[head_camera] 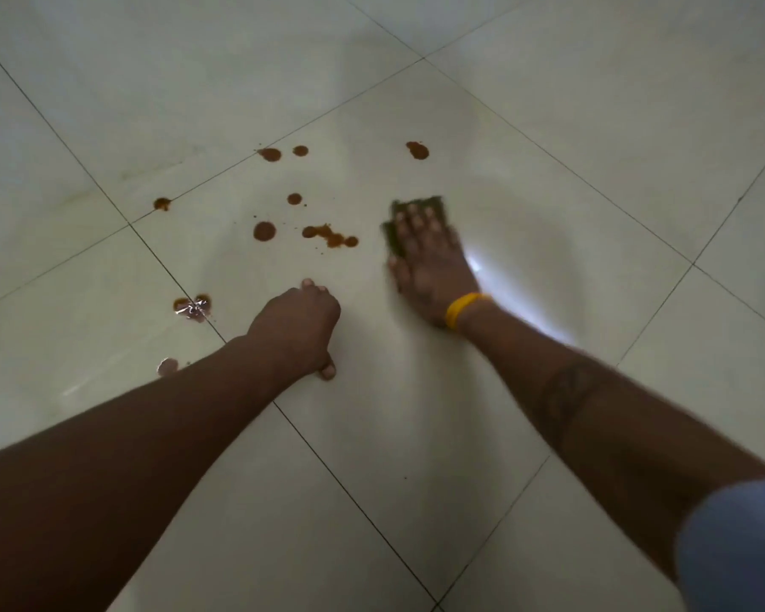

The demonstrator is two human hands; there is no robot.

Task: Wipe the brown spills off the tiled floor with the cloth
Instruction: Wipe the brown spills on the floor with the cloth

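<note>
Far left of the tiled floor [548,103], a wet glossy puddle [191,307] is seen on a grout line, w/ a paler drop [167,366] nearer the bottom edge and one small drop [161,204] further up. Next, the left hand [299,329] is planted on the tile as a prop, fingers curled under, nothing held. Above it the main cluster of brown spills [330,236] is still untouched, approx mid-floor, plus a lone blot [417,150] toward the top right. Then the right hand [429,262], yellow band [462,309] at the wrist, is pressed flat w/ straight fingers on the cloth [418,204], just right of the cluster, blurred. Cloth is judged soft, light, prob. damp; it'd bunch if dragged by an edge, so a flat palm over the middle is best. Wet tile is prob. slippery.
</note>
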